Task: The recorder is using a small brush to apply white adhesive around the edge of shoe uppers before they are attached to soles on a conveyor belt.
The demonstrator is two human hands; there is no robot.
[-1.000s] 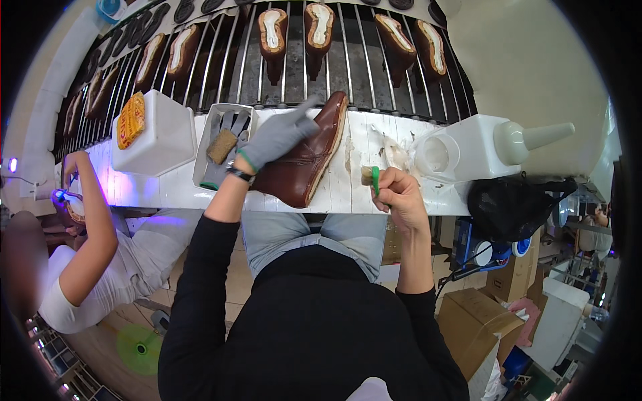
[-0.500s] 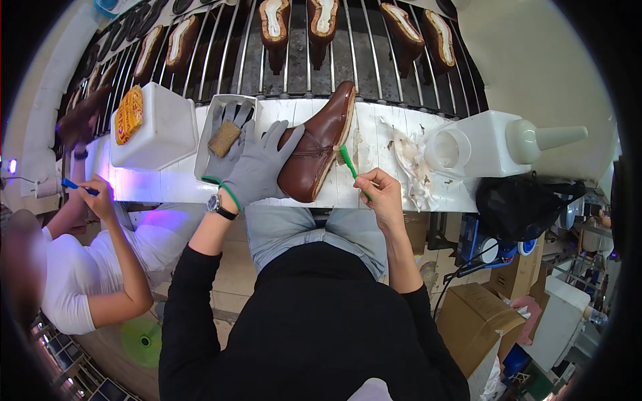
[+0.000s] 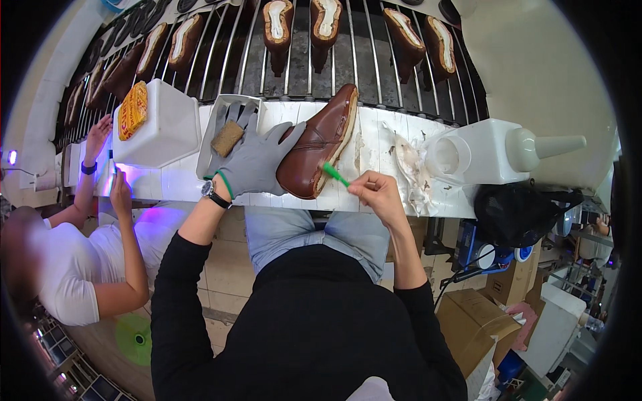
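A brown leather shoe upper [image 3: 311,150] lies on its side on the white bench, its sole edge turned to the right. My left hand [image 3: 257,160], in a grey glove with a green cuff, grips the near part of it, thumb side against the leather. My bare right hand [image 3: 376,195] pinches the end of a small brush with a green handle [image 3: 340,176]. The brush's head touches the shoe's lower edge near the rounded end; its bristles are mostly hidden.
Beside my left hand, a white tray [image 3: 202,157] holds a grey glove and a tan block [image 3: 227,138]. A white container [image 3: 160,127] carries a yellow packet. On the right stand a clear cup [image 3: 447,155] and a white bottle [image 3: 491,150]. More shoes hang across a metal-bar rack [image 3: 378,60]. A co-worker sits left.
My right hand has moved the brush nearer along the shoe's edge, toward the rounded end. The co-worker's hand has let go of a brown shoe, now on the rack.
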